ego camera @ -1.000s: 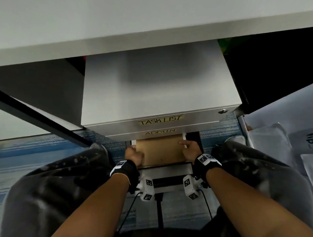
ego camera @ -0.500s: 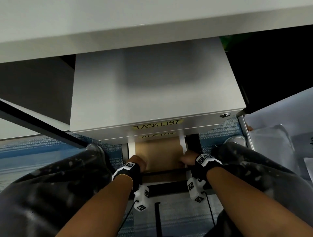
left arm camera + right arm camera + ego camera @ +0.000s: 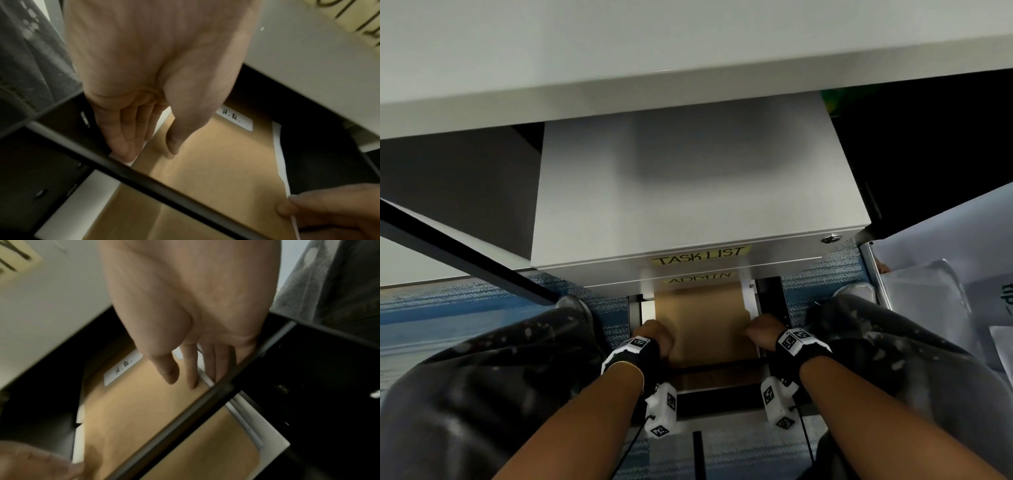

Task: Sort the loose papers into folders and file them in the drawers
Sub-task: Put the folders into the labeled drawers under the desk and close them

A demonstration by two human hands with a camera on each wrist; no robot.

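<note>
Left side: the left hand [image 3: 156, 84] holds the left edge of the brown folder [image 3: 702, 322], thumb pressed on the top face, fingers [image 3: 123, 138] extended down along the edge against the white sheets protruding there; whether they curl beneath cannot be told. Centre: the folder, labelled "H.R." on a white tab [image 3: 236, 119], lies inside the open bottom drawer [image 3: 770, 298] of the grey cabinet [image 3: 695, 192], its far end under the drawer fronts tagged "TASK LIST" [image 3: 700, 255] and "ADMIN" [image 3: 700, 279]. A black crossbar [image 3: 164, 183] spans the drawer above the folder's near part. White papers [image 3: 280, 162] project past the folder's right edge. Right side: the right hand [image 3: 195, 313] pinches the right edge, thumb on top, fingers below and beside. Judgement: the step in hand is seating the folder. Recommended practice: lower both sides evenly, keep the folder level under the crossbar, tuck the projecting sheets inside before release, and withdraw fingers clear of the drawer walls before closing. Risk noted: loose sheets may catch or crease.
</note>
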